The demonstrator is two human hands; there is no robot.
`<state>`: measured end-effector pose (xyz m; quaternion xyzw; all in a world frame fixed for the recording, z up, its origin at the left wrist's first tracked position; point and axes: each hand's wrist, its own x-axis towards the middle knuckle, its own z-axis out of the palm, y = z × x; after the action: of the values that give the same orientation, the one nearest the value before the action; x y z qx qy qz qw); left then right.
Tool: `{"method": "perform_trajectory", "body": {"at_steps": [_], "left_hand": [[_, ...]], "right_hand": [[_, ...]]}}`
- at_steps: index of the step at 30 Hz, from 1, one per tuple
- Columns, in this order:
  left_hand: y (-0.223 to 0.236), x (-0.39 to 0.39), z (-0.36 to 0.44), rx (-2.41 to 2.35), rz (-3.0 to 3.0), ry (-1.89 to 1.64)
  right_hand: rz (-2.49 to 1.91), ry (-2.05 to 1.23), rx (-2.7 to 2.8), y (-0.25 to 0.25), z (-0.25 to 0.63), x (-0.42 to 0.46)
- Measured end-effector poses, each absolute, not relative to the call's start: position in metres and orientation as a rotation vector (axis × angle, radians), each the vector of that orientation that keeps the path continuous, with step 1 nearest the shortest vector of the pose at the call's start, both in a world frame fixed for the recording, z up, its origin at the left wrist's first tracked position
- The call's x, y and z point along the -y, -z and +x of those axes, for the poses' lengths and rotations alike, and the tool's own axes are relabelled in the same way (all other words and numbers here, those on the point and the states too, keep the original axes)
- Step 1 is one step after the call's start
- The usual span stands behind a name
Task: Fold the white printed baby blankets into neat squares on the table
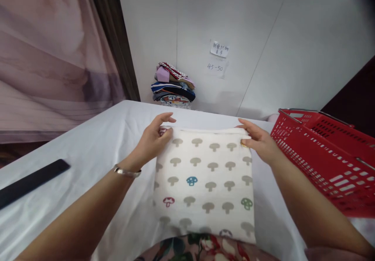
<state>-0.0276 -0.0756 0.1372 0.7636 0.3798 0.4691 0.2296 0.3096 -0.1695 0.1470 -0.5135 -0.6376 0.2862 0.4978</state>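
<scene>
A white cloth (202, 175) printed with grey mushrooms and a few coloured ones lies folded into a rough square on the white-covered table, its near edge by my floral clothing. My left hand (159, 134) pinches the cloth's far left corner between thumb and fingers. At the far right corner, my right hand (256, 138) grips the edge, thumb on top and fingers behind. Several layers show along the far edge between the two hands.
A red plastic basket (325, 159) with metal handles stands at the right. On the left lies a long black flat object (35, 181). Folded fabrics (173, 83) are piled against the wall at the back, left of two paper notes (218, 54). A pink curtain (52, 58) hangs at left.
</scene>
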Motion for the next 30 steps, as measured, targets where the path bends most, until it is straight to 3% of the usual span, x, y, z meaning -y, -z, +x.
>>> {"method": "perform_trajectory", "body": {"at_steps": [6, 11, 20, 25, 30], "left_hand": [[-0.059, 0.011, -0.004, -1.445, 1.778, -0.946], [-0.016, 0.013, 0.004, -1.631, 1.831, -0.593], [-0.015, -0.009, 0.016, -1.669, 1.869, -0.711], [-0.015, 0.002, 0.02, -1.729, 2.137, -0.627], [-0.011, 0.036, 0.028, -1.472, 2.656, -0.675]], "right_hand": [[-1.5, -0.972, 1.096, -0.054, 0.299, 0.1], [-1.801, -0.927, 1.124, -0.005, 0.292, 0.091], [-1.759, -0.762, 1.229, 0.003, 0.298, 0.071], [-2.031, -0.368, 1.684, -0.011, 0.286, 0.076], [-1.773, -0.138, 2.186, -0.02, 0.243, 0.106]]}}
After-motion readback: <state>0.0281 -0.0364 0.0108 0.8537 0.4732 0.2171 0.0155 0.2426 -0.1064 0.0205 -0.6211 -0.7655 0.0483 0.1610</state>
